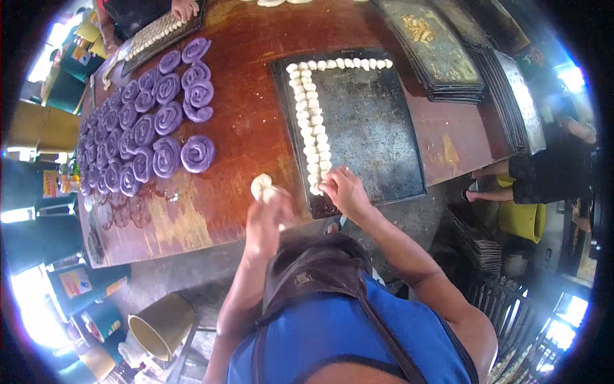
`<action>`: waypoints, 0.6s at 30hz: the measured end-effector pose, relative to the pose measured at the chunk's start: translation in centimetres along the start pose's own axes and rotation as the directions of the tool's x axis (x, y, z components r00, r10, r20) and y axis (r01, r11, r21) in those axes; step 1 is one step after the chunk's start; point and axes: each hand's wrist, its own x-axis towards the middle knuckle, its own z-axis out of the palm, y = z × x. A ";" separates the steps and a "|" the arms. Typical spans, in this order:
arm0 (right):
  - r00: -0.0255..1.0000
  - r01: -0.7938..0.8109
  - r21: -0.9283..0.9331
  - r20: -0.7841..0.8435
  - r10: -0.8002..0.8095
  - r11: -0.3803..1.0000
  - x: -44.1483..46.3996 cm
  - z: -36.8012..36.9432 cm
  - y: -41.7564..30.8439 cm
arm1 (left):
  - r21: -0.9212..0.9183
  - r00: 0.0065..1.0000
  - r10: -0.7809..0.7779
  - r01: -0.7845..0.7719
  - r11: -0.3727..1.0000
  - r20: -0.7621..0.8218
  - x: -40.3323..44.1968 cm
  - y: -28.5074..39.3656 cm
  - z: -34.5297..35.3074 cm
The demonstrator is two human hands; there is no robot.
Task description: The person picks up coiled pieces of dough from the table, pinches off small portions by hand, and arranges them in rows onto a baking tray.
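My left hand (272, 221), slightly blurred, is closed around a lump of white dough (261, 186) over the table's front edge. A small white bit shows under its fingers. My right hand (345, 193) pinches a small dough ball (315, 189) at the near end of the rows on a dark baking tray (371, 128). Two rows of small white dough balls (312, 131) run along the tray's left side, touching one another. Another line of dough balls (355, 63) follows the far edge.
Many purple dough spirals (167, 118) lie on the wooden table (240, 121) at left. Stacked trays (441, 51) stand at the far right. Across the table, another person's hand (185, 9) is at a second filled tray (153, 37). Someone in dark clothes (547, 166) is at right.
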 end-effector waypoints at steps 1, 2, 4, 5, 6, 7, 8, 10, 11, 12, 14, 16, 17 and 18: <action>0.999 0.032 -0.080 0.013 -0.031 0.996 0.5 0.0 -0.2 | -0.207 0.999 0.014 -0.020 0.978 -0.030 2.0 -1.8 -2.4; 0.999 0.041 -0.094 -0.010 -0.042 0.995 0.5 -1.5 -2.3 | -0.208 0.999 0.035 -0.035 0.977 -0.008 2.7 -2.6 -3.0; 0.989 -0.139 0.071 0.055 0.135 0.988 -0.6 -6.0 -9.6 | 0.541 0.896 0.323 -0.441 0.716 0.303 1.7 -1.3 -2.4; 0.990 -0.140 0.056 0.024 0.139 0.989 -1.5 -6.9 -12.3 | 0.636 0.826 0.303 -0.560 0.531 0.475 0.3 0.5 -1.5; 0.997 0.048 0.124 0.053 -0.055 0.991 -2.5 -7.6 -14.8 | 0.646 0.731 0.273 -0.681 0.345 0.625 -1.2 2.2 -0.7; 0.965 0.235 0.190 0.074 -0.253 0.953 -3.3 -7.7 -16.5 | 0.523 0.660 0.328 -0.743 0.417 0.676 -2.3 3.0 -0.6; 0.938 0.340 0.148 0.018 -0.346 0.929 -3.8 -6.8 -17.2 | 0.388 0.582 0.387 -0.791 0.473 0.716 -2.8 3.6 -0.7; 0.975 0.220 0.011 -0.012 -0.220 0.975 -2.6 -6.7 -17.8 | 0.386 0.719 0.197 -0.560 0.733 0.667 0.1 1.3 -3.1; 0.974 0.224 -0.014 -0.021 -0.224 0.975 -2.1 -5.6 -17.9 | 0.385 0.789 -0.065 -0.225 0.895 0.612 1.3 0.5 -3.7; 0.994 0.094 -0.037 -0.052 -0.096 0.995 -1.2 -3.8 -17.7 | 0.369 0.776 -0.051 -0.239 0.898 0.628 1.1 1.1 -3.0; 0.995 -0.035 -0.073 -0.099 0.027 0.997 -0.6 -2.4 -16.3 | 0.078 0.884 -0.212 0.198 0.977 0.417 0.8 2.6 -0.9; 0.923 0.199 -0.051 -0.325 -0.205 0.979 -0.4 -2.5 -15.6 | 0.028 0.891 -0.180 0.185 0.982 0.416 2.0 2.8 -0.6; 0.926 0.166 -0.002 -0.344 -0.156 0.986 0.6 -3.0 -14.7 | 0.083 0.868 -0.110 0.080 0.993 0.484 2.7 3.0 -0.7; 0.929 0.167 0.005 -0.335 -0.155 0.986 1.9 -3.4 -14.6 | 0.135 0.835 -0.057 -0.021 0.991 0.547 3.2 3.0 -0.7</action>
